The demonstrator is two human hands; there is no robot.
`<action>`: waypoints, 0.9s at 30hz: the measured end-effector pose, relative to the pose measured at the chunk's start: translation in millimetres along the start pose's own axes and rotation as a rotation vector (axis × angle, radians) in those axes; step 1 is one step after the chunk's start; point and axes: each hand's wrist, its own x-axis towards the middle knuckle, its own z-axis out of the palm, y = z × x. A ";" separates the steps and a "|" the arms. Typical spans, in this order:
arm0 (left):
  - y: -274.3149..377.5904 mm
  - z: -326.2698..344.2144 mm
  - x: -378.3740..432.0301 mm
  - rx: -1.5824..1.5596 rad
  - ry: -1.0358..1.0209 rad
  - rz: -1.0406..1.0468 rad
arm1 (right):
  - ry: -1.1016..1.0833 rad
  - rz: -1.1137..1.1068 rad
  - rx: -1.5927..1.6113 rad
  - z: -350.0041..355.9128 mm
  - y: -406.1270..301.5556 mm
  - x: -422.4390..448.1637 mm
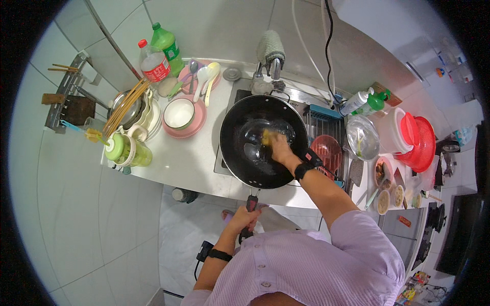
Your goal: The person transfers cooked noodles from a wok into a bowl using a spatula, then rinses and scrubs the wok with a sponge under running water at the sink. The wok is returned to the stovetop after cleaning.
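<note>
A large black wok (264, 172) rests over the sink, its inside wet and shiny. My left hand (245, 218) is closed around the wok's dark handle (252, 203) at the counter's front edge. Inside the wok, my right hand (282, 150) presses a yellow sponge or cloth (265, 137) against the bottom; that hand is slightly blurred and its fingertips are partly hidden. Behind the wok's far rim stands a metal faucet (275, 69) with a grey-green cloth (270, 45) draped over it.
Left are a white bowl (179, 113) on a pink plate (203, 128), spoons, bottles and a green-lidded jug (132, 151). Right of the wok, a pink basket (326, 153) sits in a wire rack (319, 124). Beyond are a steel bowl (361, 137), a cleaver (356, 172) and small food containers (383, 202).
</note>
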 end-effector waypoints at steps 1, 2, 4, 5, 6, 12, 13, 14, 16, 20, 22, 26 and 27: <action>0.2 -0.5 -0.7 0.027 0.000 -0.010 | 0.066 0.032 0.090 -0.9 -1.2 5.7; 0.1 0.1 -0.8 0.036 0.002 -0.013 | 0.011 0.090 0.161 -2.7 -3.5 12.1; -0.8 0.6 0.1 0.067 -0.002 -0.012 | -0.049 0.030 0.120 -4.1 -11.4 9.9; -0.9 0.4 2.3 0.062 0.012 -0.015 | -0.062 -0.009 0.091 -5.8 -14.9 7.3; -2.3 1.4 4.0 0.060 0.023 -0.014 | -0.107 0.063 0.162 -4.4 -20.7 -2.8; -7.6 -0.5 7.0 0.049 0.004 -0.012 | -0.129 0.012 0.260 7.6 -41.4 -49.3; -7.4 -0.7 6.7 0.089 0.021 -0.018 | -0.107 0.019 0.266 8.4 -39.5 -47.3; -7.7 -1.1 5.6 0.054 0.012 -0.017 | -0.110 0.025 0.265 8.6 -36.0 -43.3; -7.5 -2.0 4.4 0.033 0.014 -0.023 | -0.075 0.035 0.190 6.6 -26.6 -27.9; -7.9 -5.7 4.0 0.044 0.008 0.004 | 0.001 0.059 -0.035 -5.6 -6.3 4.3; -8.0 -6.7 4.4 0.097 0.001 0.021 | -0.030 0.112 -0.015 -9.1 -3.9 7.1; -1.6 -8.1 3.3 -0.017 0.006 -0.013 | -0.120 0.159 0.083 -9.1 -15.4 -12.6; 0.2 -7.1 2.2 -0.040 -0.012 -0.017 | -0.131 0.137 0.075 -8.2 -21.3 -18.7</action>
